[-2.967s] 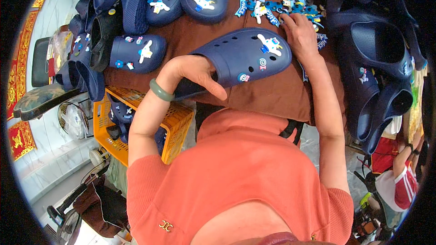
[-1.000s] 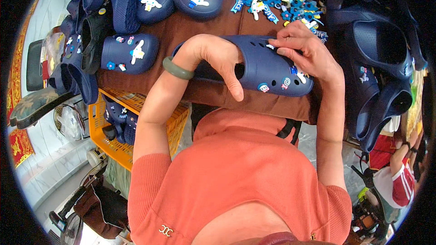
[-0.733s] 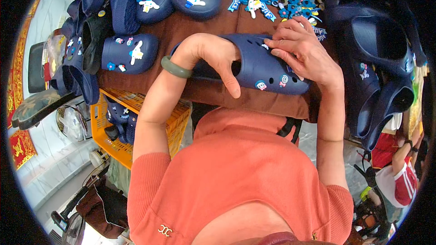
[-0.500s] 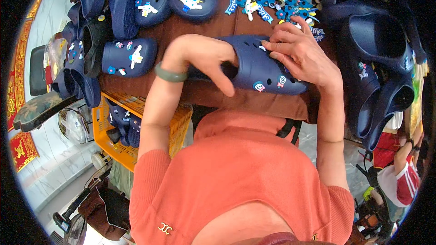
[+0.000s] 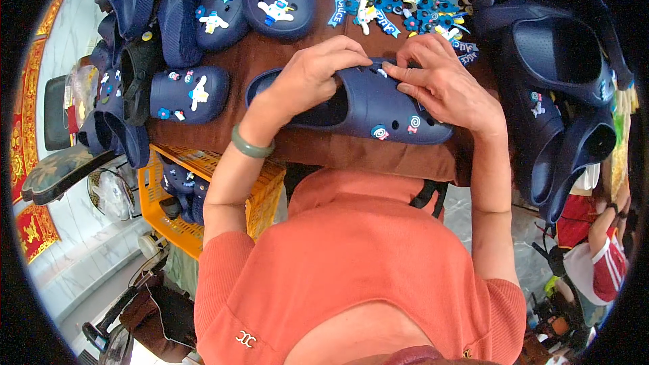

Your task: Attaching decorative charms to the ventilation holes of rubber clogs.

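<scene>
A navy clog (image 5: 362, 111) lies sideways in front of me on the brown cloth, its toe to the right. Two swirl charms sit on its near side. My right hand (image 5: 443, 84) is closed, thumb and fingertips pinching at a small white charm (image 5: 383, 72) on the clog's upper. My left hand (image 5: 314, 74) is closed over the clog's opening, fingertips at the far rim of the upper beside that charm; its thumb is mostly hidden. Past my right hand lies a pile of blue, white and yellow shoe charms (image 5: 436, 13).
More navy clogs with charms stand at left, one lone clog (image 5: 193, 94) and a pair (image 5: 280, 0) behind it. Several more clogs (image 5: 554, 54) crowd the right side. An orange crate (image 5: 172, 220) with clogs is below the table's left edge. Another person's arm (image 5: 598, 230) shows far right.
My left hand has come out of the clog's opening and moved up to the far rim, its fingers closing near the white charm. The right hand stays at the charm.
</scene>
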Motion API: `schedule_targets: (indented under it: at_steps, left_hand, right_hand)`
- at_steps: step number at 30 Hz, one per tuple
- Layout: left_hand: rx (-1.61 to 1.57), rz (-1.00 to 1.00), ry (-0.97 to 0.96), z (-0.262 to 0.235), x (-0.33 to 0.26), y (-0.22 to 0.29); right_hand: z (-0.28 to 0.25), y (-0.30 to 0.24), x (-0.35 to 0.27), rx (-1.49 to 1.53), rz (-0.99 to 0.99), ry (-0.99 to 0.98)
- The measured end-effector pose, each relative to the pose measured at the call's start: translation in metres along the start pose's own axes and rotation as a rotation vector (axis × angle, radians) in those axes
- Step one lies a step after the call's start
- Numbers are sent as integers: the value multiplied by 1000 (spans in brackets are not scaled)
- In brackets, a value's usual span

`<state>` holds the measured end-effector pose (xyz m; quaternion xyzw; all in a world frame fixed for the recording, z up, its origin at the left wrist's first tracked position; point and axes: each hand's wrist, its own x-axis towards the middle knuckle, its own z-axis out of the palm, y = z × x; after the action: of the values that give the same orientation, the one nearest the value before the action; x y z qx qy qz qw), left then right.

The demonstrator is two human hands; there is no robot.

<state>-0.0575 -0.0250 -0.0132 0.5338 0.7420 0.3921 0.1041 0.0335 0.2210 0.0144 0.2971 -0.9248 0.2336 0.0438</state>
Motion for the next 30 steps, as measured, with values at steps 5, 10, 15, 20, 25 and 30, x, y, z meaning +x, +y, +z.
schedule_targets:
  at_steps: [5, 10, 15, 20, 25, 30]
  left_hand:
    - [136, 107, 191, 11, -4, -2]
    - [114, 198, 252, 9, -8, -5]
    - [115, 232, 268, 9, -8, -5]
    - [102, 224, 274, 9, -10, -4]
    - [95, 231, 279, 9, -10, -5]
    - [77, 236, 279, 8, -10, -5]
  right_hand:
    - [8, 8, 1, 298, 41, 64]
    - [7, 11, 4, 375, 77, 26]
    - [8, 10, 7, 405, 101, 20]
    - [10, 9, 12, 432, 117, 6]
    - [19, 9, 11, 529, 190, 47]
    - [16, 16, 11, 454, 109, 41]
